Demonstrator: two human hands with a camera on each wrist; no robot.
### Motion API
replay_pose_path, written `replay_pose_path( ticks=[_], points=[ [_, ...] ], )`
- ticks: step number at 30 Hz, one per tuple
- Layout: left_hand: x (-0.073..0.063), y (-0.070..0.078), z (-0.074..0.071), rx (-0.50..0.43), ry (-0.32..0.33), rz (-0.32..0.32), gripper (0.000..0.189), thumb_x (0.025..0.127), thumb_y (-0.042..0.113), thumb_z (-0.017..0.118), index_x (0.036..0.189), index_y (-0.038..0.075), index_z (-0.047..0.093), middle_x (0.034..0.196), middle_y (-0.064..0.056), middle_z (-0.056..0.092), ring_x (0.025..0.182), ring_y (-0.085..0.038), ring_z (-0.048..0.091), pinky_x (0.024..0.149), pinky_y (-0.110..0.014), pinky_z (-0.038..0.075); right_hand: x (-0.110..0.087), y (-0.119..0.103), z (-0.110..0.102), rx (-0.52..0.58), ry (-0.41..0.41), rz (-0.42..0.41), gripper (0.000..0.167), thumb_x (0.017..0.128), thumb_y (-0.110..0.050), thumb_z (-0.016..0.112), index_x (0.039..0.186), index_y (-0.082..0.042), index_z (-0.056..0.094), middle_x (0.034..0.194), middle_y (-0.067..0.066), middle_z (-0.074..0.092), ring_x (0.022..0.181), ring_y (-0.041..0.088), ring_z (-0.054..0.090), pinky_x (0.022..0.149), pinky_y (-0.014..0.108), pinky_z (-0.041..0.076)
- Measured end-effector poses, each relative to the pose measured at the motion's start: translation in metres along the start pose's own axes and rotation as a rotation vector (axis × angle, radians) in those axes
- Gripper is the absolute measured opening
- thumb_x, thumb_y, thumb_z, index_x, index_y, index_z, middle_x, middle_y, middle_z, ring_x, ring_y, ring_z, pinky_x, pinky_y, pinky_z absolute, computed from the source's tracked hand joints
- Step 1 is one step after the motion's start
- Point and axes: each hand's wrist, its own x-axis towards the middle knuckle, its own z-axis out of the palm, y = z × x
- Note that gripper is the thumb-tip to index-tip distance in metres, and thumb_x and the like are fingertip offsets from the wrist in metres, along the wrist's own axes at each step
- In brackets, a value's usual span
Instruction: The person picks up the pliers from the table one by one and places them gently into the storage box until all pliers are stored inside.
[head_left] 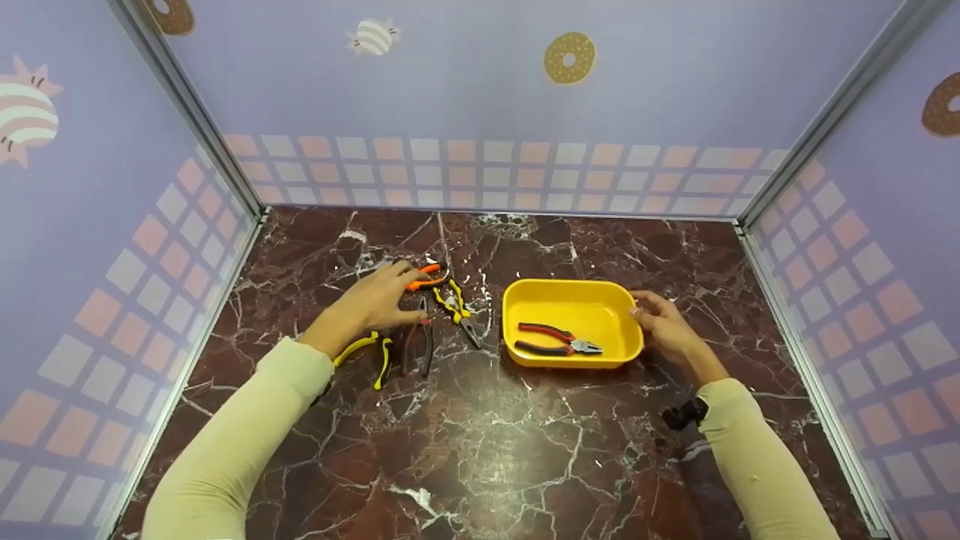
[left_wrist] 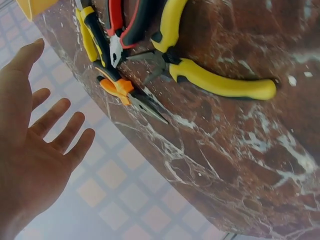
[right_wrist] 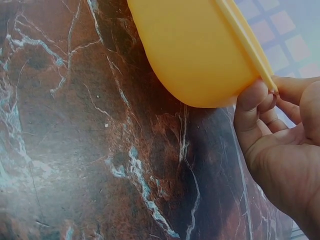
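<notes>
My left hand hovers over several pliers, its fingers loosely spread and holding nothing in the left wrist view. Below and around it lie yellow-and-black pliers, red-and-black pliers and orange-handled long-nose pliers. Just right of these is a yellow-and-black long-nose pair. My right hand pinches the right rim of a yellow plastic tub between thumb and fingers. Inside the tub rest red-and-black combination pliers, jaws pointing right.
Dark red marbled tabletop lies under everything. Patterned lilac panels stand at the back, left and right, with metal posts at the corners.
</notes>
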Motion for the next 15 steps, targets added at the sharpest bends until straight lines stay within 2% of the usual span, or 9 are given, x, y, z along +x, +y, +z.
replay_pose_path(
  ticks=[7, 12, 15],
  points=[
    [-0.006, -0.006, 0.004, 0.011, -0.033, -0.015, 0.094, 0.095, 0.058, 0.073, 0.166, 0.011, 0.034, 0.162, -0.020, 0.040, 0.148, -0.046, 0.038, 0.117, -0.062, 0.039, 0.000, -0.001, -0.001, -0.021, -0.007, -0.008, 0.045, 0.113, -0.013, 0.050, 0.155, 0.001, 0.042, 0.134, 0.026, 0.053, 0.101, 0.025, 0.067, 0.077, 0.038, 0.064],
    [-0.014, -0.012, 0.005, 0.010, -0.054, -0.036, 0.096, 0.095, 0.055, 0.074, 0.170, 0.019, 0.026, 0.168, -0.023, 0.032, 0.151, -0.050, 0.032, 0.116, -0.067, 0.036, 0.000, -0.001, 0.000, -0.011, -0.013, -0.012, 0.045, 0.113, -0.011, 0.049, 0.155, 0.002, 0.041, 0.132, 0.025, 0.053, 0.102, 0.025, 0.067, 0.078, 0.038, 0.064],
    [-0.018, -0.016, 0.005, 0.016, -0.042, -0.027, 0.094, 0.094, 0.055, 0.076, 0.169, 0.020, 0.030, 0.163, -0.023, 0.038, 0.146, -0.049, 0.039, 0.113, -0.067, 0.040, 0.000, 0.000, 0.001, 0.000, -0.003, -0.010, 0.045, 0.112, -0.010, 0.050, 0.155, 0.001, 0.042, 0.128, 0.021, 0.055, 0.100, 0.024, 0.067, 0.077, 0.038, 0.063]
  ],
)
